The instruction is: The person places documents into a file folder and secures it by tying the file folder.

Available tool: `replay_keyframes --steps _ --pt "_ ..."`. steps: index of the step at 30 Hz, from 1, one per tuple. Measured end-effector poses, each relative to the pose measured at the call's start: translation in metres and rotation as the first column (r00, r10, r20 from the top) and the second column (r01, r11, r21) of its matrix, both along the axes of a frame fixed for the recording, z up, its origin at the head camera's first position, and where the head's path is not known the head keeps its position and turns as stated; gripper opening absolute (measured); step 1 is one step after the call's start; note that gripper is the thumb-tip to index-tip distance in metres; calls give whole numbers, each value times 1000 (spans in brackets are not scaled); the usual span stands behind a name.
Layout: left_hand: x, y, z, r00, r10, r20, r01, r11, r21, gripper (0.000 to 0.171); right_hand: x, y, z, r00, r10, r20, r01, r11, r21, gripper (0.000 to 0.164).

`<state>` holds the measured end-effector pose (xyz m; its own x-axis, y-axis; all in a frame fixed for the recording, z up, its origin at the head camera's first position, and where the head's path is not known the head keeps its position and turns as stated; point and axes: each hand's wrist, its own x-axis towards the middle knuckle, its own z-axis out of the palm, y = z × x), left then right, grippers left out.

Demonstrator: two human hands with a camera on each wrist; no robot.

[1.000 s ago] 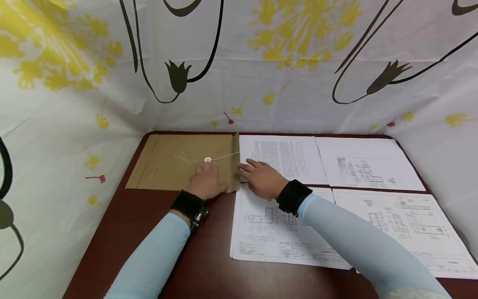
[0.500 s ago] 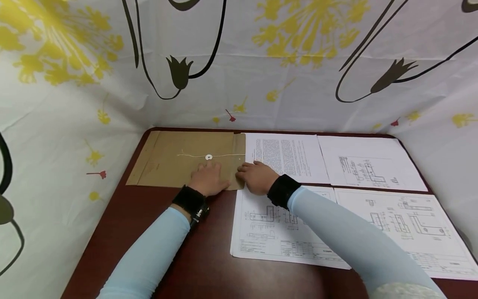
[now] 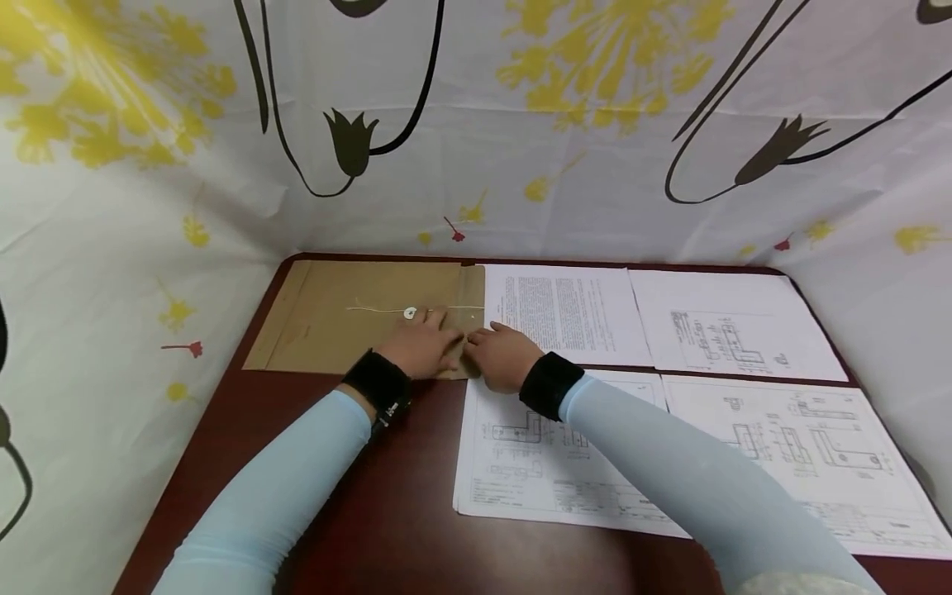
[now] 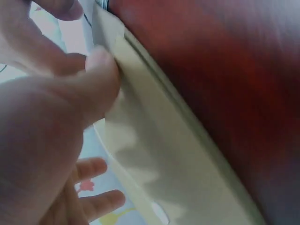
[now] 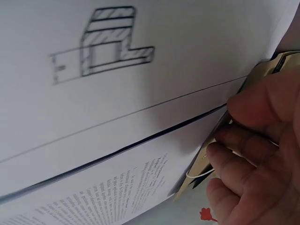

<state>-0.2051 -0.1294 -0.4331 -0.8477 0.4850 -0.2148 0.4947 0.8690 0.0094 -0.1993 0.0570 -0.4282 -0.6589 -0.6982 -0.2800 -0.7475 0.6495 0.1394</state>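
Observation:
A brown kraft document envelope point(image 3: 357, 330) lies at the far left of the table, with a white button point(image 3: 410, 313) and a thin string point(image 3: 372, 310) on its face. Its flap point(image 3: 473, 289) lies unfolded to the right. My left hand point(image 3: 422, 343) rests on the envelope beside the flap crease, its thumb point(image 4: 103, 70) on the near edge and the other fingers spread. At the flap's outer edge, the thumb and curled fingers of my right hand point(image 3: 504, 357) pinch the flap. In the right wrist view, that hand partly hides the flap.
To the right lie a printed text sheet point(image 3: 554, 310), a drawing sheet point(image 3: 732, 322) behind, and two more drawing sheets point(image 3: 521, 487) point(image 3: 825, 463) in front. Dark red tabletop point(image 3: 387, 496) shows in front of the envelope. Patterned white cloth point(image 3: 565, 223) surrounds the table.
The flap, raised on end a second ago, has come down flat toward the right. My left hand has shifted right toward the crease, and my right hand has moved slightly left along with the flap's edge.

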Motion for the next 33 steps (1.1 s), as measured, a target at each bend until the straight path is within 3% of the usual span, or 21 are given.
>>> replay_keyframes --steps 4,7,14,19,25,33 --pt "0 -4 3 997 -60 -50 59 998 -29 66 3 -2 1 1000 -25 -8 25 1000 -4 43" --pt "-1 -7 9 994 -95 -56 96 995 15 55 5 -5 0 1000 -22 -13 21 999 -31 48" --pt "-6 -14 25 996 -93 -1 93 993 75 42 9 -14 -1 994 42 -101 -44 999 -17 40" --pt "-3 -15 42 995 -100 14 98 991 85 40 9 -15 1 995 35 -89 -37 999 -19 48" --pt "3 -17 62 991 -133 -11 134 987 93 40 8 -16 1 996 36 -78 -39 999 -28 51" --pt "7 -21 74 987 -141 -82 147 986 81 40 8 -16 4 997 31 -68 -32 999 -7 53"
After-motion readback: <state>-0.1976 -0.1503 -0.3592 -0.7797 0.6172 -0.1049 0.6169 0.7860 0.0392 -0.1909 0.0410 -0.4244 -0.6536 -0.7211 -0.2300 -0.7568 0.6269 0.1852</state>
